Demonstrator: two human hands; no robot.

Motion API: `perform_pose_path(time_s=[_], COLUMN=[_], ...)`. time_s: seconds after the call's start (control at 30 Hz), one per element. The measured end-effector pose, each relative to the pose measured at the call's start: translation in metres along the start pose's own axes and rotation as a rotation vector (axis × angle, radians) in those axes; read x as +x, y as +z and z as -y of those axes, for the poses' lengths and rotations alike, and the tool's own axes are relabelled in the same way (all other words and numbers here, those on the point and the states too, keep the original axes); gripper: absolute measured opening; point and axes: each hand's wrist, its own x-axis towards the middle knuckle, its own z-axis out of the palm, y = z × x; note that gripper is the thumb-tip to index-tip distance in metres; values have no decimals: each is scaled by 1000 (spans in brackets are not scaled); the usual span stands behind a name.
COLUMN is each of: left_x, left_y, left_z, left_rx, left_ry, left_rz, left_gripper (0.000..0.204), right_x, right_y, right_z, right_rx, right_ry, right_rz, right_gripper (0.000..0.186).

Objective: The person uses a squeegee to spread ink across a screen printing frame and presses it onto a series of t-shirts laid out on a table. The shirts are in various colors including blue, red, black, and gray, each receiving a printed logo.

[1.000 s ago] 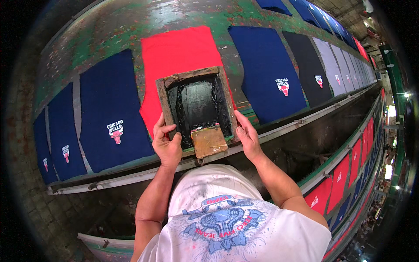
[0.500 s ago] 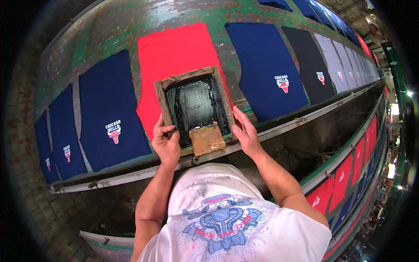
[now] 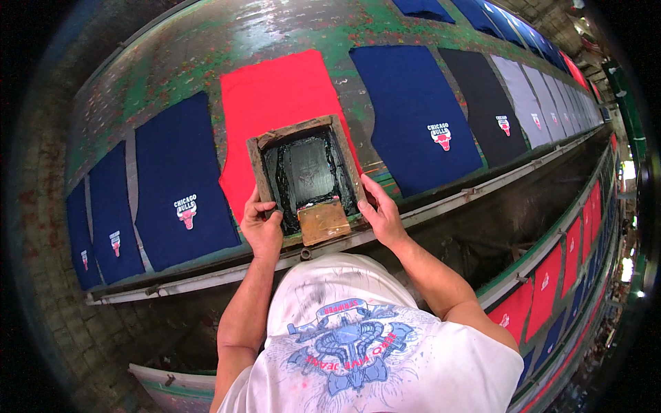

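A wooden-framed printing screen (image 3: 292, 129) lies over the lower part of a red fabric panel (image 3: 275, 89), with dark, wet-looking mesh inside its rails. At the near end of the screen rests a squeegee (image 3: 323, 222), a brown, stained block that leans on the near rail. My left hand (image 3: 263, 227) grips the left rail near its lower corner, thumb bent inward. On the opposite side my right hand (image 3: 381, 212) is closed on the right rail, fingers along its outer edge. The part of the red panel beneath the screen is hidden.
Navy panels (image 3: 182, 179) with a small bull's-head print lie to the left. Another navy panel (image 3: 416, 117), a black panel (image 3: 478, 96) and several grey ones run off right. A metal rail (image 3: 200, 281) edges the long table. Another table with red panels (image 3: 544, 282) stands at right.
The view has shifted slightly, so the table sits a little lower. My right hand has drawn closer against the screen's right rail; the left keeps its hold. The squeegee stays at the near end.
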Motion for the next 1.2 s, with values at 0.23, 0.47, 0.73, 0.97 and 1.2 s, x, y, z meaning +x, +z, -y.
perform_pose_path(time_s=[0.23,0.47,0.73,0.97,1.2], left_x=[1,2,2,4,11], left_y=[0,0,-2,-6,-28], left_z=[2,0,-1,2,-47], left_rx=[6,-11,-2,72,916], left_ry=[-7,-37,-29,-15,339], left_rz=[-12,-17,0,62,307], left_gripper=[28,27,27,45,62], right_x=[2,1,5,-6,13], right_y=[-4,-6,0,26,52], right_z=[-6,-12,19,72,88], right_rx=[1,-52,-579,-821,-929], right_ry=[33,15,-317,-676,-695], right_rz=[11,13,-121,395,275], right_gripper=[69,67,60,49,35])
